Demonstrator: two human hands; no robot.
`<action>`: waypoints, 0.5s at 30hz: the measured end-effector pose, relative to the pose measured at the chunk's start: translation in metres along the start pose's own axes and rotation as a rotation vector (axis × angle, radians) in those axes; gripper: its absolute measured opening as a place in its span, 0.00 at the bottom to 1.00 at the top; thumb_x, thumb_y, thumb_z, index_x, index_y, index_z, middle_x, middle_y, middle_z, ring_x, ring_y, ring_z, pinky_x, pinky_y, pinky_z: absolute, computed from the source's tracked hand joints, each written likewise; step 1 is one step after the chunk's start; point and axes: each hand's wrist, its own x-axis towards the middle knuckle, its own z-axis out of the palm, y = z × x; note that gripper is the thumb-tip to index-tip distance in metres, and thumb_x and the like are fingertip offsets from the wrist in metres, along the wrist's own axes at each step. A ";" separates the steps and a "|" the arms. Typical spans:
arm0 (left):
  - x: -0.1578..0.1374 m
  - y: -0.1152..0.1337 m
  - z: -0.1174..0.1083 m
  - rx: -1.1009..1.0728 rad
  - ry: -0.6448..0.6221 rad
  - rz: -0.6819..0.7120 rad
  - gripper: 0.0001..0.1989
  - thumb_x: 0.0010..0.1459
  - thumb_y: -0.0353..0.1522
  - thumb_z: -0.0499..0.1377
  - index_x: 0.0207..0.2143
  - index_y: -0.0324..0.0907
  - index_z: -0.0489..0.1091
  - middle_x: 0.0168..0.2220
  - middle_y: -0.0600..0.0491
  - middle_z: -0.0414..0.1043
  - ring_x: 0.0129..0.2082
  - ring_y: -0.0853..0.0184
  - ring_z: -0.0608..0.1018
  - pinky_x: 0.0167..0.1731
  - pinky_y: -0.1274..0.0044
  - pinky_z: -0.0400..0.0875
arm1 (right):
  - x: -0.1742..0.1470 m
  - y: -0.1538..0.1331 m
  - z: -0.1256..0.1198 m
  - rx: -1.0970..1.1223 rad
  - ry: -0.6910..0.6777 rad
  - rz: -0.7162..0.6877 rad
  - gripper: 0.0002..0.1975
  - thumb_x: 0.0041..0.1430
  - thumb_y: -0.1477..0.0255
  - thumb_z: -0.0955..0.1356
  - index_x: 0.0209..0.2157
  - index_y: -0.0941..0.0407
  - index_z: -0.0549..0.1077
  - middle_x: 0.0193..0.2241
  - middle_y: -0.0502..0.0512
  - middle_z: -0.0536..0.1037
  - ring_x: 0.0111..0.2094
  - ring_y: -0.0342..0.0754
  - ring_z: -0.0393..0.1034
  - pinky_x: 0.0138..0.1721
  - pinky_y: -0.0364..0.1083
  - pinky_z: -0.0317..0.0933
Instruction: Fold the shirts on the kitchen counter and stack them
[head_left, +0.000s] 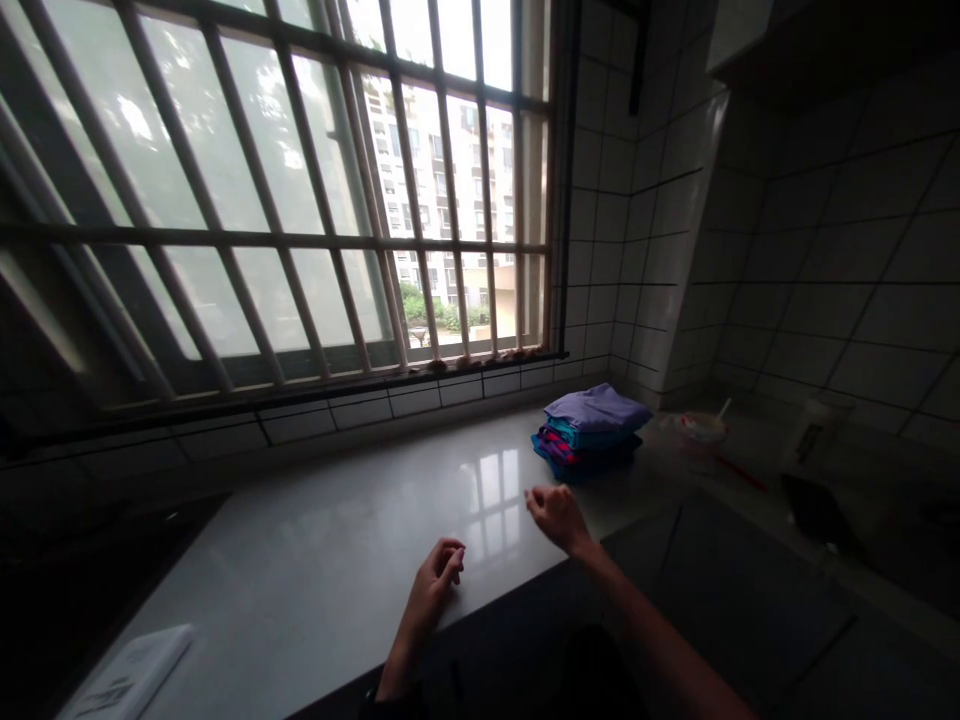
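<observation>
My left hand (436, 582) is over the front part of the pale countertop (322, 540), its fingers loosely curled in toward the thumb. No object shows in it. My right hand (556, 517) is farther to the right, with its fingers bent into a loose fist and nothing visible inside. Just beyond that hand lies a stack of folded cloth (592, 430), which may be clothing. Lavender fabric is on top, with teal, red-pink patterned and dark blue layers under it. Neither hand appears to touch the stack.
A barred window (330, 240) spans the back wall. Right of the cloth are a bowl (703, 430) with a white handle sticking out, a cup (821, 425) and a dark flat object (817, 510). A white flat box or booklet (131, 672) lies at the lower left.
</observation>
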 end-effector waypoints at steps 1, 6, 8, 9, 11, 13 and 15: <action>0.000 -0.002 0.000 -0.002 -0.003 0.011 0.23 0.52 0.54 0.59 0.34 0.43 0.70 0.24 0.58 0.66 0.24 0.68 0.70 0.29 0.74 0.67 | 0.015 0.003 -0.021 0.006 0.040 0.013 0.16 0.68 0.69 0.62 0.29 0.56 0.77 0.27 0.55 0.80 0.29 0.46 0.74 0.35 0.42 0.59; 0.002 -0.004 0.000 -0.024 0.002 0.035 0.21 0.54 0.52 0.59 0.35 0.43 0.69 0.24 0.59 0.65 0.23 0.68 0.70 0.29 0.75 0.67 | 0.089 0.030 -0.108 -0.250 0.203 0.115 0.21 0.66 0.67 0.64 0.58 0.57 0.71 0.53 0.66 0.75 0.51 0.54 0.72 0.49 0.46 0.62; 0.002 -0.004 0.001 -0.032 0.003 0.033 0.21 0.53 0.51 0.59 0.35 0.43 0.69 0.24 0.59 0.65 0.23 0.68 0.70 0.28 0.75 0.67 | 0.104 0.041 -0.120 -0.411 0.072 0.194 0.25 0.65 0.61 0.66 0.60 0.57 0.70 0.57 0.68 0.72 0.56 0.58 0.69 0.52 0.49 0.62; 0.002 -0.004 0.001 -0.034 0.005 0.033 0.21 0.53 0.51 0.59 0.35 0.43 0.69 0.24 0.59 0.65 0.23 0.68 0.70 0.28 0.75 0.67 | 0.109 0.046 -0.122 -0.467 -0.016 0.223 0.24 0.65 0.60 0.66 0.58 0.58 0.71 0.56 0.69 0.73 0.56 0.60 0.69 0.53 0.50 0.62; 0.002 -0.004 0.002 -0.035 0.007 0.032 0.20 0.54 0.51 0.59 0.36 0.43 0.69 0.25 0.59 0.66 0.23 0.68 0.70 0.28 0.75 0.67 | 0.115 0.053 -0.121 -0.521 -0.150 0.249 0.20 0.65 0.64 0.65 0.54 0.60 0.75 0.54 0.70 0.75 0.55 0.61 0.70 0.53 0.52 0.62; 0.002 -0.004 0.002 -0.032 0.007 0.034 0.20 0.54 0.51 0.59 0.36 0.43 0.69 0.25 0.59 0.66 0.23 0.69 0.71 0.28 0.75 0.67 | 0.119 0.058 -0.121 -0.516 -0.194 0.240 0.17 0.65 0.70 0.65 0.50 0.62 0.77 0.50 0.72 0.78 0.54 0.61 0.72 0.52 0.51 0.63; 0.002 -0.004 0.002 -0.032 0.003 0.034 0.20 0.54 0.50 0.59 0.35 0.43 0.69 0.25 0.59 0.66 0.23 0.69 0.71 0.28 0.75 0.67 | 0.127 0.060 -0.127 -0.488 -0.192 0.211 0.16 0.64 0.72 0.65 0.49 0.63 0.78 0.49 0.73 0.79 0.53 0.61 0.73 0.51 0.51 0.63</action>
